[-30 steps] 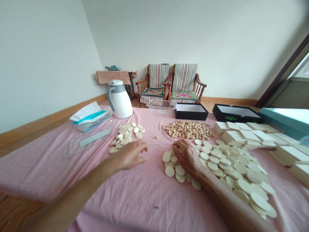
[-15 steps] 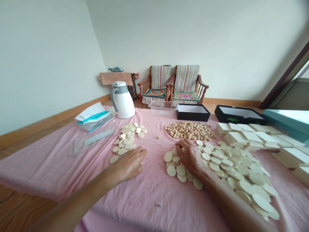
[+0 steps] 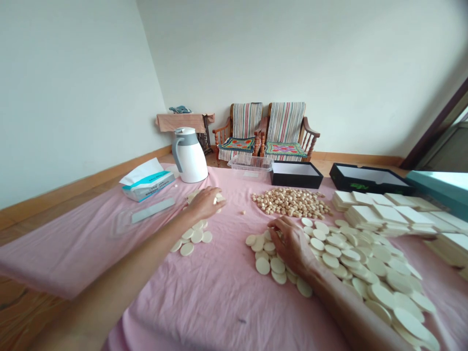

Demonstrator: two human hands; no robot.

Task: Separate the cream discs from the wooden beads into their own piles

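Left hand (image 3: 204,204) curled over flat cream round discs (image 3: 195,237), grip unclear; right hand (image 3: 290,243) resting fingertips on larger cream disc pile (image 3: 351,261), hold unconfirmed.

Head-worn camera looks forward and down, across a pink-covered table (image 3: 73,253) toward the far wall (image 3: 329,63)

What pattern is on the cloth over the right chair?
The chair cloth has multicoloured vertical stripes; it shows best in the head view.

The left hand (image 3: 204,204) hides part of the smaller pile of pale discs (image 3: 193,239), and the right hand (image 3: 291,245) hides what its fingers touch. At 3 o'clock, the picture's edge cuts off the teal box (image 3: 438,187); at 11 o'clock, the bluish bundle (image 3: 180,110) is too small to tell.
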